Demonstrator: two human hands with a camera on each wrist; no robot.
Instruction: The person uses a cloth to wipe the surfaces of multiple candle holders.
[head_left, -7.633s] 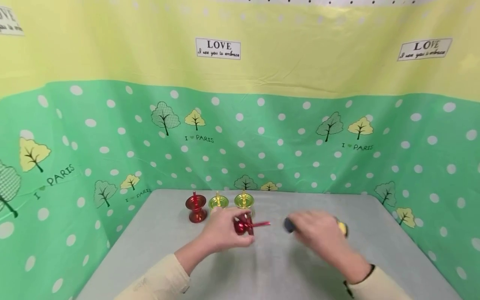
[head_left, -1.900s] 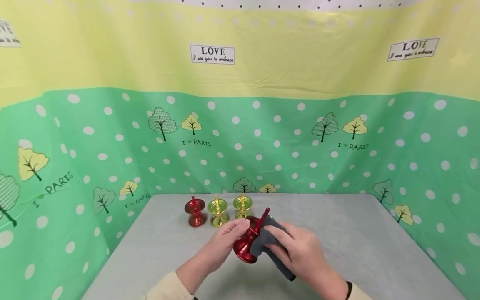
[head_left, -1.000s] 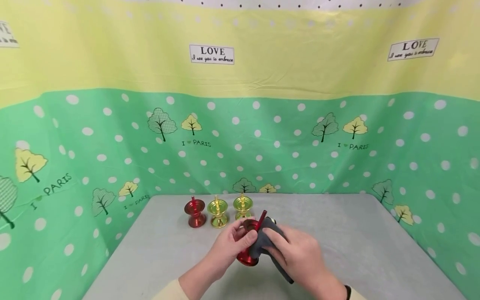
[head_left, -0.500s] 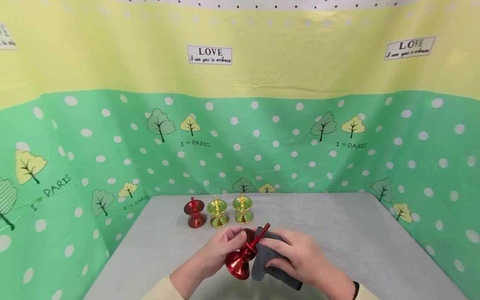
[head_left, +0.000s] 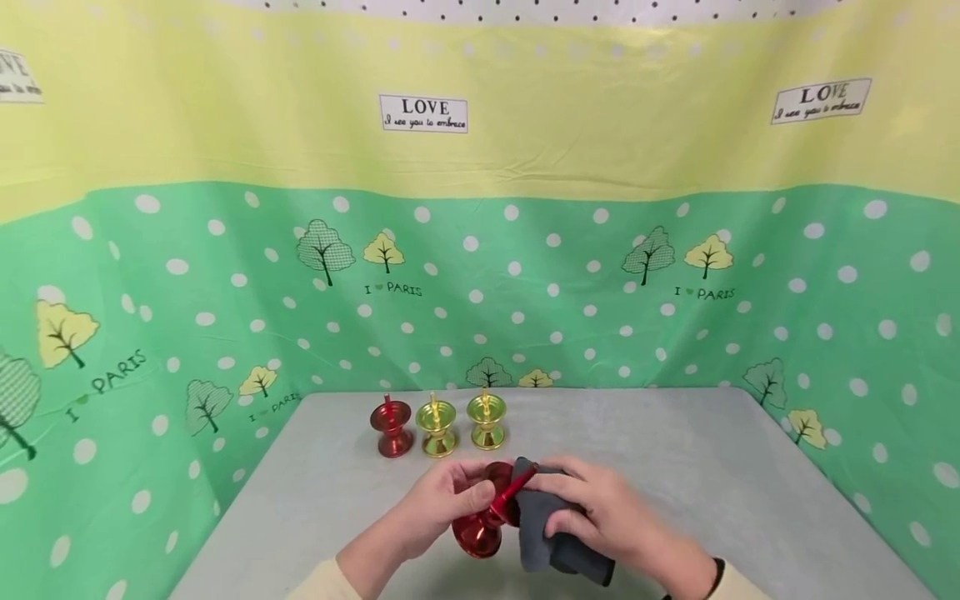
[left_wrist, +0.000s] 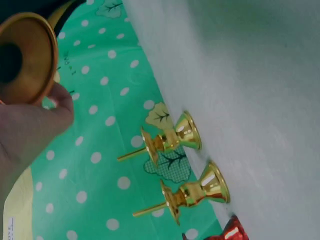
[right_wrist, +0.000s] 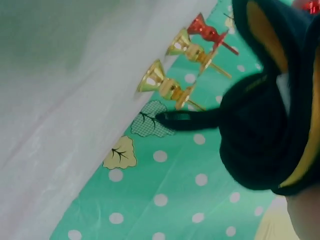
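Tilted above the table, a shiny red candlestick (head_left: 480, 533) has a flared base, a dish and a thin rod. My left hand (head_left: 431, 508) grips it by the dish, thumb on the near side. In the left wrist view, a round hollow end of the candlestick (left_wrist: 35, 60) looks copper-coloured, with the left hand (left_wrist: 35, 125) below it. My right hand (head_left: 615, 512) pinches a folded dark grey cloth (head_left: 536, 529) against the candlestick's right side, by the rod. Dark cloth with yellow edging (right_wrist: 265, 125) covers much of the right wrist view, hiding most of that hand.
Behind the hands, another red candlestick (head_left: 392, 429) and two gold ones, a middle gold candlestick (head_left: 437, 429) and a right gold candlestick (head_left: 487, 423), stand upright in a row on the grey table (head_left: 637, 433). A patterned green and yellow curtain (head_left: 525, 325) encloses the table's back and sides.
Several seconds ago the cloth was apart from the candlestick; now it touches it. Over the last second, the held candlestick has come lower and tilted, its base swinging left, with both hands following.
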